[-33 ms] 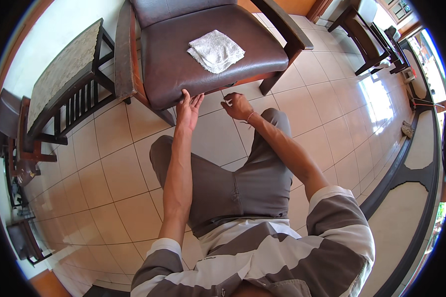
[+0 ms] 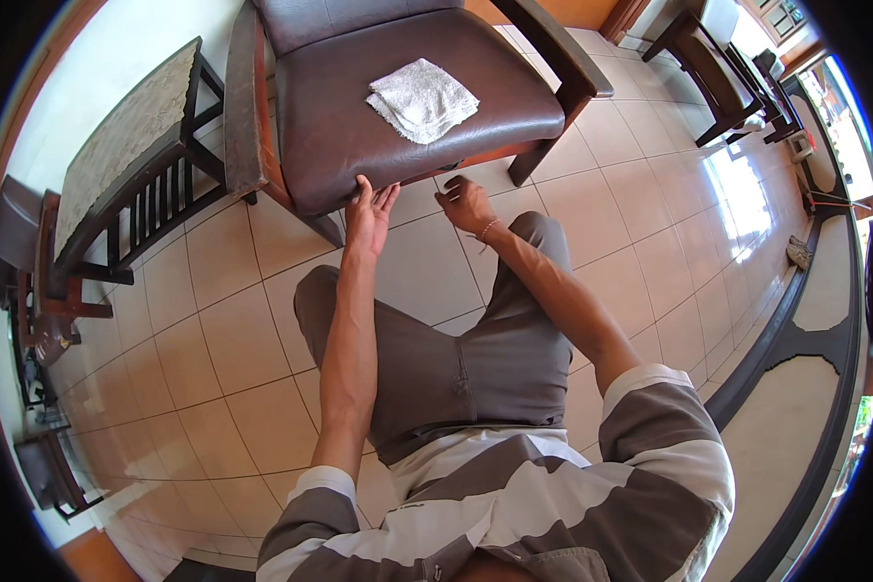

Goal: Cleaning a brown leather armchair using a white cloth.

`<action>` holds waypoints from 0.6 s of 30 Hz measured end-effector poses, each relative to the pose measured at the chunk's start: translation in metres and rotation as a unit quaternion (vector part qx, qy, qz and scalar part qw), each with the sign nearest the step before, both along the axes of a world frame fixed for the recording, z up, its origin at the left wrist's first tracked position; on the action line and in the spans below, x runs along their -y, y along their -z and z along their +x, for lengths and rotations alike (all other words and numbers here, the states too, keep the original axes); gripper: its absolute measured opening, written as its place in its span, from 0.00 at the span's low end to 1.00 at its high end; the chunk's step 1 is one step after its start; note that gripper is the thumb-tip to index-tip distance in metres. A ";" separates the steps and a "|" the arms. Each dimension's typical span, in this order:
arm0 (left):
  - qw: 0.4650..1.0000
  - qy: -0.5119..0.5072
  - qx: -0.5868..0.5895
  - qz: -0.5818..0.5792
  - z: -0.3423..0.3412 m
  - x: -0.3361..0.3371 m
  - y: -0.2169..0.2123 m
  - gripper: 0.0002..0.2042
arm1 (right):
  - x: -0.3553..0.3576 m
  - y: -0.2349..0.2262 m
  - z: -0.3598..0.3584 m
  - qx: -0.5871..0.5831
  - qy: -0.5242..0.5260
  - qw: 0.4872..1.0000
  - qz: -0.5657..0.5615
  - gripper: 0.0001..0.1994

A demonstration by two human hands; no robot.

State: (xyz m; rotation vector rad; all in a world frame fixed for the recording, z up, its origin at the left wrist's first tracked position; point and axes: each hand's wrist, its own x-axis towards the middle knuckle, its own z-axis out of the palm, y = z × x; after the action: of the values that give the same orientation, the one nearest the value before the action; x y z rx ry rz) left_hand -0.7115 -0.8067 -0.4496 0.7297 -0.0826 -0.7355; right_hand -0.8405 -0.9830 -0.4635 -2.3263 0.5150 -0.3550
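Note:
A brown leather-covered armchair [image 2: 359, 87] with dark wooden arms stands in front of me. On its seat lies a folded white cloth [image 2: 423, 101], out of reach of either hand's present grip. My left hand [image 2: 367, 215] is open, palm up, its fingers stretched toward the underside of the seat's front edge; the thumb touches the leather there. To its right, my right hand [image 2: 468, 208], with a thin bracelet at the wrist, hovers just in front of the seat edge. Its fingers are curled in, and whatever they may hold is hidden.
At the left, a dark wooden side table [image 2: 131, 160] with a patterned top stands beside the armchair. Another dark chair [image 2: 703, 73] is at the far right. Pale tiles [image 2: 640, 242] cover the floor, and a dark-framed partition [image 2: 795, 344] runs along the right side.
My right hand has shifted slightly, its fingers curling and turning; a light spot between them no longer shows. The left hand and the cloth have stayed put.

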 end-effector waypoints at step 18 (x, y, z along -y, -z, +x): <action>0.999 0.027 -0.002 -0.027 0.005 -0.002 0.004 0.32 | -0.004 0.022 0.046 0.036 -0.005 0.979 -0.202 0.15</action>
State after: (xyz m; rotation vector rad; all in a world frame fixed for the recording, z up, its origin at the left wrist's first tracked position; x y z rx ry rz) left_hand -0.7064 -0.8046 -0.4540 0.6774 -0.1179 -0.7826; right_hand -0.7944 -0.9785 -0.4860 -2.6932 0.4267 -0.5821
